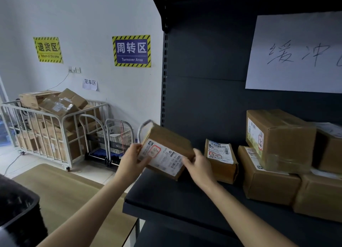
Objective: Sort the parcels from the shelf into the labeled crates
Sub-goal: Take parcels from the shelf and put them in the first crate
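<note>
- Brown cardboard, the held parcel (164, 150) hangs tilted in the air just off the left front of the shelf (175, 196). Its white label faces the camera, likely so the red-stamped mark can be read before a crate is chosen.
- The left grip (132, 156) is clamped on the parcel's left end, thumb lying over the label. The right grip (198, 163) pinches the lower right edge. A hold on both ends keeps the tilted box steady.
- By my judgement the step in hand is reading the label: the parcel is off the shelf and in no crate yet.
- Just right of it a small parcel (220, 159) stands upright on the shelf with its label facing forward. Beyond it, stacked boxes (279, 137) also show their labels outward.
- A handwritten paper sheet (296, 52) hangs on the shelf's back panel.
- At lower left a dark crate (16, 209) sits by the wooden bench (64, 191); no label on it shows.
- Farther off, a cage trolley (46, 128) heaped with cartons stands against the wall.
</note>
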Demonstrator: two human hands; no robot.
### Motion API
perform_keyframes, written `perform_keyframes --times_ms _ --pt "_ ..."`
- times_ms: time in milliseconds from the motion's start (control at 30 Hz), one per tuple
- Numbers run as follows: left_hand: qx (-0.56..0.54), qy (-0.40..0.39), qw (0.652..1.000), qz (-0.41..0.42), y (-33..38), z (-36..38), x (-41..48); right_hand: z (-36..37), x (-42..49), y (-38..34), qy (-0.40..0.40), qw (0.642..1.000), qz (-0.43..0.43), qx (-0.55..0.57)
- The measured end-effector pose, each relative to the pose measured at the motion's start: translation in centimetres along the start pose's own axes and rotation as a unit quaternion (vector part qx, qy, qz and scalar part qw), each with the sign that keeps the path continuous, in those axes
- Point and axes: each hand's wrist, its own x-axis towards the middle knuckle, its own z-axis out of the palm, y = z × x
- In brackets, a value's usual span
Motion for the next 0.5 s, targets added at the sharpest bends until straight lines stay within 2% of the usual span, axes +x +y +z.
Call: perform_keyframes --times_ms 200,300,400,500 --pt "-0.039 -0.074 0.995 -0.054 -1.7 2.8 -1.9 -1.5 0.3 0.4 0.024 0.998 -0.009 -0.064" --pt "-0.042 -0.054 0.996 -0.062 -1.2 2.4 -1.1 -1.7 -0.1 0.8 0.022 0.998 -0.011 -0.056" --pt "-0.023 -0.018 0.999 -0.020 0.1 1.4 0.7 -1.4 -1.2 1.6 0.026 0.999 -0.003 -0.046" --pt "0.019 -0.083 0.996 0.027 1.9 0.6 3.1 -1.3 -2.3 2.6 0.022 0.999 0.006 -0.048"
